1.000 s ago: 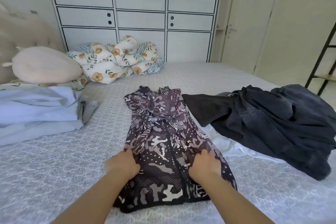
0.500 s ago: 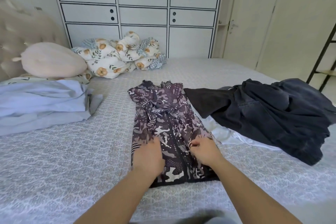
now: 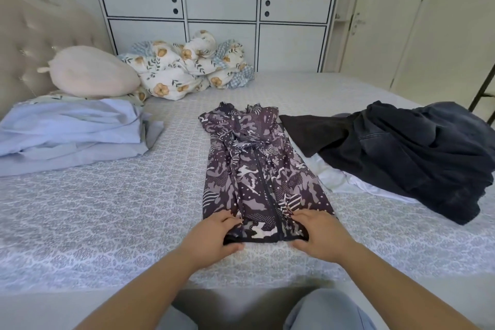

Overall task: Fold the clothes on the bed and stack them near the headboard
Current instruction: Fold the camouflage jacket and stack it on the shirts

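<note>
On the bed [image 3: 107, 222] I see my left hand [image 3: 211, 238] and right hand [image 3: 318, 236] pinch the near hem of the narrow-folded camouflage jacket [image 3: 257, 177].

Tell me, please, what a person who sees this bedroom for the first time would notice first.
The eye falls first on the camouflage jacket, laid long and narrow in the middle of the bed, with the left hand and right hand gripping its near hem. To its right lies an unfolded heap of dark clothes. On the left, by the headboard, sits a pale blue folded stack.
</note>
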